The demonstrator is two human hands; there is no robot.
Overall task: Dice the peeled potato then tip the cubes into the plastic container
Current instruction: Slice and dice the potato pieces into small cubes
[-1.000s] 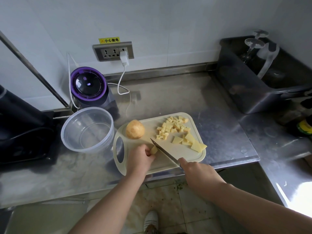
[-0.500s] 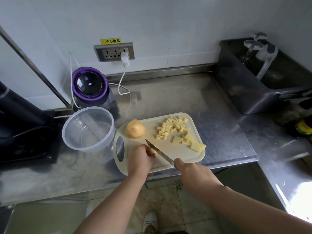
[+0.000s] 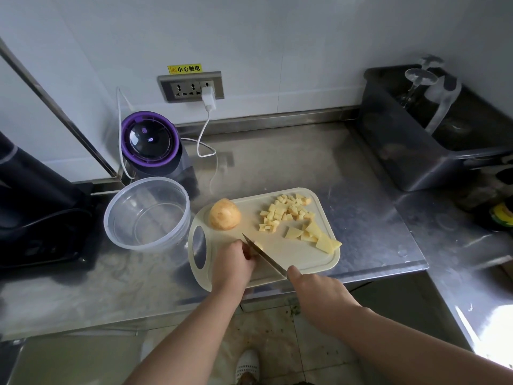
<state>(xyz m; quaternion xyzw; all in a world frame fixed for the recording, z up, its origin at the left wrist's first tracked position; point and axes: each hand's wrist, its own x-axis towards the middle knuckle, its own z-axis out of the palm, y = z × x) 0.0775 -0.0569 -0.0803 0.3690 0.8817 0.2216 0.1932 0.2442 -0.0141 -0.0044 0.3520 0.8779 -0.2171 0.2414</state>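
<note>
i read this as the dicing step, well short of the tipping. on the steel counter (image 3: 319, 162) the empty plastic container (image 3: 147, 213) stands just beside the left end of the cutting board (image 3: 277, 254). on the board, the uncut potato piece (image 3: 224, 214) sits near the far left corner, a heap of cubes (image 3: 286, 212) lies toward the far right, and a few flat slices (image 3: 316, 236) rest at the right edge. my right hand (image 3: 319, 293) is clenched round the handle of the knife (image 3: 263, 255), blade angled across the board's near edge. my left hand (image 3: 231, 263) is curled down, fingertips pinning a small potato bit (image 3: 258, 245) right against the blade. i judge the next move calls for short cuts with those fingertips tucked back, then the slices and the remaining piece.
</note>
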